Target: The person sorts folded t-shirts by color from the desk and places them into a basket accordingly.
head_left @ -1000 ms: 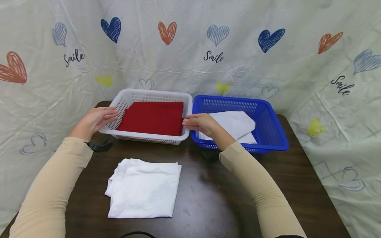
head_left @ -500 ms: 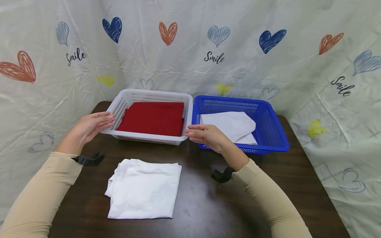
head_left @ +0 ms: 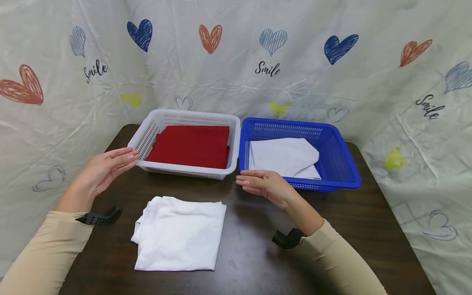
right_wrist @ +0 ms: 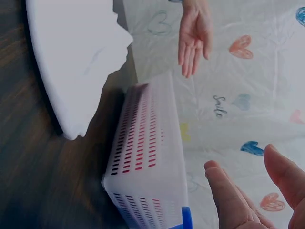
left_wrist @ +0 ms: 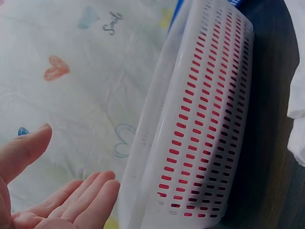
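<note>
My left hand (head_left: 107,168) holds nothing, its straight fingers right at the front left corner of the white basket (head_left: 184,167). Folded red cloth (head_left: 191,145) lies inside that basket, and its colour shows through the slots in both wrist views. In front of the blue basket's (head_left: 341,164) left corner hovers my right hand (head_left: 267,186), fingers extended with nothing in them. A folded white cloth (head_left: 284,155) lies in the left part of the blue basket. Nearer me, another folded white cloth (head_left: 180,233) rests flat on the table, with loose layers along its left edge.
The two baskets stand side by side at the back of the dark wooden table (head_left: 250,262). Behind them hangs a pale curtain (head_left: 236,53) printed with hearts and "Smile". Each wrist wears a black strap (head_left: 99,217).
Both hands have drawn back from the white basket toward me, the left one leftward and the right one rightward. The baskets and cloths have stayed in place.
</note>
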{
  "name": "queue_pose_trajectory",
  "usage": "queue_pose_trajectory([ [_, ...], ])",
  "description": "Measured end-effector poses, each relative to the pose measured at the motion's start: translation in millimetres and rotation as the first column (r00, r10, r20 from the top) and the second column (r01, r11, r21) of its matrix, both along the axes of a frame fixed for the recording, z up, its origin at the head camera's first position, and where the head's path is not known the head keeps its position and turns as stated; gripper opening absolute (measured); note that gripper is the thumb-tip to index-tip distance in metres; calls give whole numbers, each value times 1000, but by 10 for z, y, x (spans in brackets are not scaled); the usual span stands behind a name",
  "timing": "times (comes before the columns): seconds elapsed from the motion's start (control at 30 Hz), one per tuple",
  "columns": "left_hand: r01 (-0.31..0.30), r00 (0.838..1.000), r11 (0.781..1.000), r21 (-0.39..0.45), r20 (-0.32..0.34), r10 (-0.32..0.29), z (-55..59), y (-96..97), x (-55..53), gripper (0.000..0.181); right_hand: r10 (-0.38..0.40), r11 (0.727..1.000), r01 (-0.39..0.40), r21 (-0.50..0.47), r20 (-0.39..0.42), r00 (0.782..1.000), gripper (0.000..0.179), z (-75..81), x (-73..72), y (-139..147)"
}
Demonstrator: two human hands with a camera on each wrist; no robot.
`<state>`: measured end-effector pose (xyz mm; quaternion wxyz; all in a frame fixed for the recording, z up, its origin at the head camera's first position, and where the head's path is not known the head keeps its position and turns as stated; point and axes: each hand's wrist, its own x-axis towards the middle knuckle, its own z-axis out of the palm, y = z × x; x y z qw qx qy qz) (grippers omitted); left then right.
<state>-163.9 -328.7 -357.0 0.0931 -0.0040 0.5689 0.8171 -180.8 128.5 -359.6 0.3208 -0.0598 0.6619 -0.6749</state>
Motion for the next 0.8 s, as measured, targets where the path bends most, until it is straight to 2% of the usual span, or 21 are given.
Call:
queue_pose_trajectory([
  [0.23,24,999,1000,3,-27,-24,-88,-2,142,27,7,1000,-7,-17,23,1000,55,-91,82,67],
  [0.5,36,999,999,19,-41,-36,-244,-64,326,30,38,999,-38,-11,-13,999,56,-234,178,118],
  [0.63,14,1000,1000,-19,-27,-14,-312,-73,405,31,48,999,-48,-12,-11,999,55,-323,208,134],
  [0.8,-11,1000,992,-128,10,12,-395,-78,487,26,54,998,-53,-22,12,998,57,-423,250,129],
])
